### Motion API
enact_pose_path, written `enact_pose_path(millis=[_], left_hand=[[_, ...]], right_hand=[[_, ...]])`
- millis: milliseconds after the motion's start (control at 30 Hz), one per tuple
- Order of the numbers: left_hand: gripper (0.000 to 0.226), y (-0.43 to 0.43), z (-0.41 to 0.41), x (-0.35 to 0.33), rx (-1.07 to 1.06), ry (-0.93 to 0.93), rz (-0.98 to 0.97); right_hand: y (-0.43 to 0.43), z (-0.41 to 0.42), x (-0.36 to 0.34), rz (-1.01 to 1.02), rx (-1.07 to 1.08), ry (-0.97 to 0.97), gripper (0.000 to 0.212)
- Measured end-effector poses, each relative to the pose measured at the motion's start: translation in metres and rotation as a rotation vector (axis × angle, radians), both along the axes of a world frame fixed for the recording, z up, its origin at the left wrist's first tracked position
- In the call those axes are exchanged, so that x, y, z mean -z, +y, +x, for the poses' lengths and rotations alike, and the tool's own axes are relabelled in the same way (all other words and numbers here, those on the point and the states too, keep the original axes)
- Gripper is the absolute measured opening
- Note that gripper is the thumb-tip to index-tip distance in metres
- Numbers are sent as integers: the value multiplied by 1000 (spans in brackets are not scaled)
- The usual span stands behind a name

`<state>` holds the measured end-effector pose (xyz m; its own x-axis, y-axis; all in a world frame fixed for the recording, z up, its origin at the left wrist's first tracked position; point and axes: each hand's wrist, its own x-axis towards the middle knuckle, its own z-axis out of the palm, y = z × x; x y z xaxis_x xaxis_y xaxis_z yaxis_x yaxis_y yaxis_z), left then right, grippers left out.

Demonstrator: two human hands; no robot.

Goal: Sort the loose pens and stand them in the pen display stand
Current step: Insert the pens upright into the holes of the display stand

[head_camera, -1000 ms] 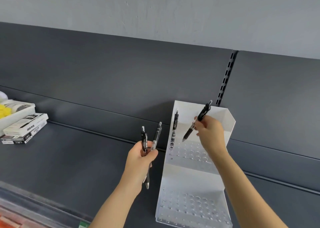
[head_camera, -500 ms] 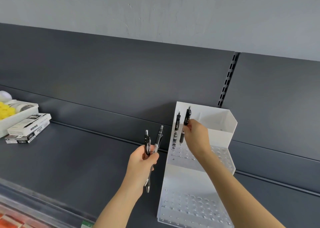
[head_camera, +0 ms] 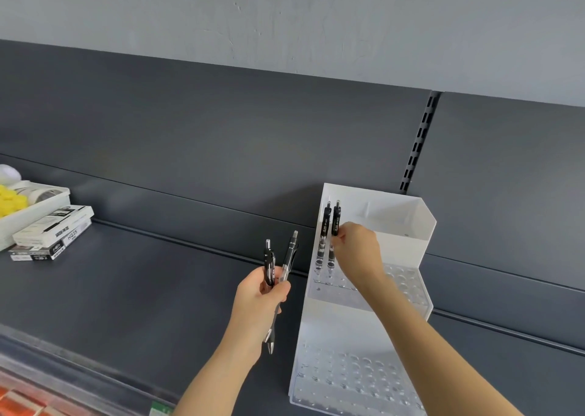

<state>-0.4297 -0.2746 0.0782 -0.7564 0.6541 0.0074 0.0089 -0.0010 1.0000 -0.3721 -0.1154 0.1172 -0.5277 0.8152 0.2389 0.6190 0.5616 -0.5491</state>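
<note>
Second pen (head_camera: 336,222) now in stand (head_camera: 402,247)

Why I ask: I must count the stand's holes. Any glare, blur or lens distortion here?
Head view: light soft and even, no hard shadows or glare; the white pen display stand looks washed out, so its clear holes are hard to count; wide-angle lens slightly bows the shelf lines; right hand, pinching a pen, slightly soft.

Dark grey shelf (head_camera: 126,289), bearing a white pen stand (head_camera: 332,330) at right near the back panel; at far left, stacked boxes (head_camera: 53,228) beside a white tray (head_camera: 38,208) of yellow pieces.
</note>
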Motion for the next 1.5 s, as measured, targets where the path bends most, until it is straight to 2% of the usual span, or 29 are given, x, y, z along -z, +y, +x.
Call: enact_pose_path(millis=[167, 300, 433, 633, 733, 833, 933, 1033, 1133, 1300, 1500], left_hand=[[10, 1, -1, -2, -4, -10, 19], [11, 3, 2, -4, 13, -11, 31], [12, 4, 4, -7, 20, -6, 33], [13, 3, 5, -10, 59, -42, 70], [15, 6, 8, -11, 104, -124, 116], [18, 9, 12, -13, 149, -141, 119], [17, 11, 13, -13, 193, -131, 101], [15, 12, 15, -14, 225, -137, 86], [16, 12, 17, -14, 212, -106, 62], [17, 10, 10, -8, 176, -6, 2], [18, 13, 10, -7, 167, 51, -50]], right_hand=[[-3, 2, 3, -25, 22, 16, 24], [-6, 3, 7, 22, 27, 2, 18], [-8, 4, 8, -15, 29, 42, 20], [-21, 29, 5, -55, -10, 310, 21], [-46, 33, 3, -251, -160, 352, 15], [-59, 34, 3, -500, -235, 411, 20], [-60, 38, -1, -570, -262, 458, 24], [-59, 39, 0, -520, -235, 461, 30], [-52, 42, 0, -457, -176, 468, 20], [-20, 53, -13, -157, 14, 537, 9], [-1, 47, -22, -28, 77, 540, 13]])
